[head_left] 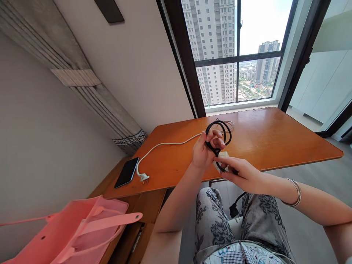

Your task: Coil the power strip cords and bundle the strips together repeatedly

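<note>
The black cable (217,151) is held up, partly coiled in loops.

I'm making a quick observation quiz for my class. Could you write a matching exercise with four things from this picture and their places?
1. Looped black cable
2. Flat black rectangular smartphone
3. Pink open-topped bag
4. Thin silver-coloured bangles

A. On the orange-brown wooden table
B. Around the right forearm
C. In the left hand and right hand
D. Picture's lower left

Pairs: 1-C, 2-A, 3-D, 4-B

The table (269,134) bears a phone (127,172) at eight o'clock; beside it, a white cord (173,143) runs toward twelve.
</note>
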`<state>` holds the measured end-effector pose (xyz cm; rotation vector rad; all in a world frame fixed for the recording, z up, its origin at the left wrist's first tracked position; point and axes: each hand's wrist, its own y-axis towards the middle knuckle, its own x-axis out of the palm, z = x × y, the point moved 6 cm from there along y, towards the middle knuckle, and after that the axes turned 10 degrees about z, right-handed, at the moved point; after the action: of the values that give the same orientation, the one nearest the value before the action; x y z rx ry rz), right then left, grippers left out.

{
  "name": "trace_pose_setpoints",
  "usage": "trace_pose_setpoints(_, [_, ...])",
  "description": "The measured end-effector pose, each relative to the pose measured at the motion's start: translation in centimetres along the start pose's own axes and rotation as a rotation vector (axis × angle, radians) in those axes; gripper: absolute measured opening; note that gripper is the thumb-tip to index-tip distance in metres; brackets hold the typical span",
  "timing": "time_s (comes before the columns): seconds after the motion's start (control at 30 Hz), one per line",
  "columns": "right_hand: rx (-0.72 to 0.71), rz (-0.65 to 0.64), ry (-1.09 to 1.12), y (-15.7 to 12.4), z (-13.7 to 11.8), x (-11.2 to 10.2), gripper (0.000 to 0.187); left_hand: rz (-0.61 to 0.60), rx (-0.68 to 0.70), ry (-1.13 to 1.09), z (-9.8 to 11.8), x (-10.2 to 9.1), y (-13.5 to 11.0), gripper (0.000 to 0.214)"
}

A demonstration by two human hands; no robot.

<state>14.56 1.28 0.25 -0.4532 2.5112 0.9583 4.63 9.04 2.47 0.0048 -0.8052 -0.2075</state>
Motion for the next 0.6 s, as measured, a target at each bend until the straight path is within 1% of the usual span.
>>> trace_pose_setpoints(0.1, [-0.135, -0.022, -0.099, -0.2, -1.0, 0.6, 0.036, -0.060, 0.010, 0.018, -0.3, 0.0, -0.1, 0.046])
trace_pose_setpoints(0.17, [-0.178, -0.041, -0.133, -0.2, -1.4, 0.8, 0.038, -0.084, -0.001, 0.034, -0.5, 0.0, -0.2, 0.047])
trace_pose_setpoints(0.33, [-0.177, -0.081, -0.186, -0.3, -1.1, 0.9, 0.041, -0.102, 0.044, 0.087, -0.2, 0.2, -0.4, 0.048])
trace_pose_setpoints(0.43, [-0.177, -0.100, -0.271, -0.6, -0.6, 1.1, 0.042, -0.126, 0.057, 0.096, 0.2, 0.5, -0.6, 0.048])
trace_pose_setpoints(0.53, [-0.222, -0.129, -0.359, -0.9, -0.5, 1.4, 0.043, -0.138, 0.061, 0.088, 0.2, 0.5, -0.7, 0.046])
trace_pose_setpoints(0.6, [-0.266, -0.144, -0.377, -1.1, -0.8, 1.4, 0.043, -0.161, 0.049, 0.095, 0.0, 0.5, -0.8, 0.042])
